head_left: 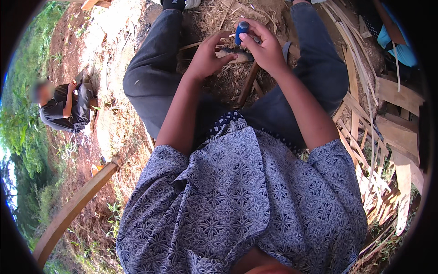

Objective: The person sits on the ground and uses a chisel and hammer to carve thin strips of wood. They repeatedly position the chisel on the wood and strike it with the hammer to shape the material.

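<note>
Between the thumb and fingers of my right hand [264,50] is a small blue cylinder [242,34] with a rounded end; its exact kind cannot be made out. My left hand [207,57] is just to the left of it, thumb and fingers apart and curved, with nothing clearly held. Both hands are above the gap between my knees. Beneath them lies a pale piece of wood [237,58] with a dark item along it, partly hidden by the hands. A brown wooden bar [248,84] slants down toward my lap.
Wood shavings [214,20] cover the ground between my feet. Long thin strips [353,50] and split boards [399,132] pile up on the right, near a person in a light blue top [401,45]. Another person [68,105] sits at the left, beyond a wooden beam [75,210].
</note>
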`<state>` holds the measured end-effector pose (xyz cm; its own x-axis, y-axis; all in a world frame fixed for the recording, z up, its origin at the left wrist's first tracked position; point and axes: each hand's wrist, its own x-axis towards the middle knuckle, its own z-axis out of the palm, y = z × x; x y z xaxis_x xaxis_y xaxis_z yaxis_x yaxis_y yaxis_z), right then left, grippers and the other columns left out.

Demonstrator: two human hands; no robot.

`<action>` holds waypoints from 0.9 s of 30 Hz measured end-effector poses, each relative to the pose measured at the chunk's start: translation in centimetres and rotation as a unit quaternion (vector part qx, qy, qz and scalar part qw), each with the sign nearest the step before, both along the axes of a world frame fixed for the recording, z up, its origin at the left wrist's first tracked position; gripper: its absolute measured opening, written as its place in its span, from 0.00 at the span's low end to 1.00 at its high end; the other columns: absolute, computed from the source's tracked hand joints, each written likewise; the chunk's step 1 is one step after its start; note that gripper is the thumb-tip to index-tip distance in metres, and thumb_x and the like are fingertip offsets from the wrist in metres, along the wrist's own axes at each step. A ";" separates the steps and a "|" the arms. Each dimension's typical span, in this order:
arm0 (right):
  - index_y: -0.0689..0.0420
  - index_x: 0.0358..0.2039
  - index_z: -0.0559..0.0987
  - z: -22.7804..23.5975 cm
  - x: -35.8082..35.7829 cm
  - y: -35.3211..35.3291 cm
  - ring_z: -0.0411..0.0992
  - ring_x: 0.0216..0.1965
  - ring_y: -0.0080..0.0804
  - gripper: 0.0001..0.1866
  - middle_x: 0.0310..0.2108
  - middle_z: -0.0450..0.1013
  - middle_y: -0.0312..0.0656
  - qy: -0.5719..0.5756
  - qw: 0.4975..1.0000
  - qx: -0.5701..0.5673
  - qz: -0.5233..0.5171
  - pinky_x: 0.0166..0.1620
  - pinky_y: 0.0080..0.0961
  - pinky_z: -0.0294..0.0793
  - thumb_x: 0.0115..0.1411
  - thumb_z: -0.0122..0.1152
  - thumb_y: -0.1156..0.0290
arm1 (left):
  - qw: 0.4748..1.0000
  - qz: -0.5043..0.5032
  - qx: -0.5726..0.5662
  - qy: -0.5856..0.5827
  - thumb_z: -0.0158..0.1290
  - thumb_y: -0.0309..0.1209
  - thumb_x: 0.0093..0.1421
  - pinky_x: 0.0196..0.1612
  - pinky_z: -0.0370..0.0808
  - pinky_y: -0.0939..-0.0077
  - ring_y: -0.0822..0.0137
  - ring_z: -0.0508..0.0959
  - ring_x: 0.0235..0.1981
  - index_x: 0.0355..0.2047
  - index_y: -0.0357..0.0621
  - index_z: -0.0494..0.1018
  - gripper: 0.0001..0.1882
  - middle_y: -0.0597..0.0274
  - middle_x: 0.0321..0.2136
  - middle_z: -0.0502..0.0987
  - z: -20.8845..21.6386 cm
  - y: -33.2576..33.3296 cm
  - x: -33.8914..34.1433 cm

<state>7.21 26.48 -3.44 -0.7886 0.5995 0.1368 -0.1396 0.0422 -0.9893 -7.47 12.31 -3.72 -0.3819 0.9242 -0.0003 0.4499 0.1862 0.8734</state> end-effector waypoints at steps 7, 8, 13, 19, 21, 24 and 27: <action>0.51 0.61 0.77 0.6 -2.1 -0.1 0.77 0.52 0.29 0.22 0.54 0.77 0.42 -0.026 0.998 0.057 -0.015 0.53 0.29 0.77 0.67 0.64 0.65 | 0.998 0.050 0.041 -0.003 0.68 0.27 0.58 0.43 0.81 0.71 0.65 0.86 0.42 0.49 0.37 0.76 0.20 0.54 0.35 0.85 1.7 1.9 -0.8; 0.51 0.61 0.77 0.4 -1.8 0.0 0.77 0.51 0.28 0.22 0.53 0.77 0.42 -0.038 0.998 0.015 -0.039 0.53 0.29 0.77 0.67 0.64 0.64 | 0.997 0.057 0.041 0.001 0.68 0.28 0.58 0.42 0.80 0.71 0.65 0.86 0.42 0.48 0.37 0.76 0.19 0.54 0.35 0.86 1.5 1.6 -0.8; 0.54 0.59 0.76 -10.7 3.9 3.0 0.75 0.47 0.27 0.25 0.47 0.76 0.38 -0.325 0.925 -0.070 -0.185 0.46 0.27 0.76 0.66 0.65 0.58 | 0.997 0.075 0.031 0.009 0.68 0.29 0.58 0.40 0.80 0.72 0.67 0.86 0.41 0.43 0.39 0.77 0.15 0.55 0.34 0.86 0.6 0.7 -0.2; 0.55 0.59 0.76 -13.4 3.7 2.2 0.77 0.47 0.37 0.29 0.45 0.77 0.43 -0.424 0.892 -0.043 -0.154 0.52 0.34 0.75 0.61 0.68 0.56 | 0.995 0.095 0.038 0.005 0.69 0.31 0.59 0.41 0.80 0.71 0.67 0.86 0.40 0.42 0.40 0.78 0.15 0.55 0.34 0.86 -1.0 0.5 -0.5; 0.56 0.59 0.76 -13.3 3.8 2.0 0.77 0.46 0.37 0.29 0.46 0.77 0.44 -0.417 0.896 -0.028 -0.149 0.52 0.34 0.76 0.61 0.68 0.56 | 0.995 0.087 0.035 0.013 0.69 0.32 0.58 0.40 0.80 0.72 0.66 0.86 0.40 0.42 0.39 0.78 0.16 0.55 0.34 0.86 -0.8 0.7 -0.3; 0.57 0.56 0.77 -14.7 4.4 2.3 0.77 0.46 0.35 0.26 0.45 0.77 0.43 -0.397 0.904 -0.077 -0.137 0.51 0.33 0.76 0.61 0.67 0.56 | 0.996 0.076 0.037 0.039 0.70 0.33 0.57 0.39 0.80 0.72 0.66 0.87 0.38 0.42 0.39 0.77 0.17 0.55 0.33 0.86 -0.9 0.8 0.0; 0.57 0.55 0.77 -14.8 4.4 2.4 0.77 0.47 0.35 0.26 0.45 0.77 0.43 -0.381 0.911 -0.098 -0.123 0.52 0.33 0.76 0.62 0.67 0.57 | 0.992 0.069 0.038 0.095 0.71 0.34 0.55 0.36 0.79 0.72 0.66 0.87 0.36 0.41 0.39 0.77 0.19 0.55 0.31 0.85 -1.1 1.1 0.1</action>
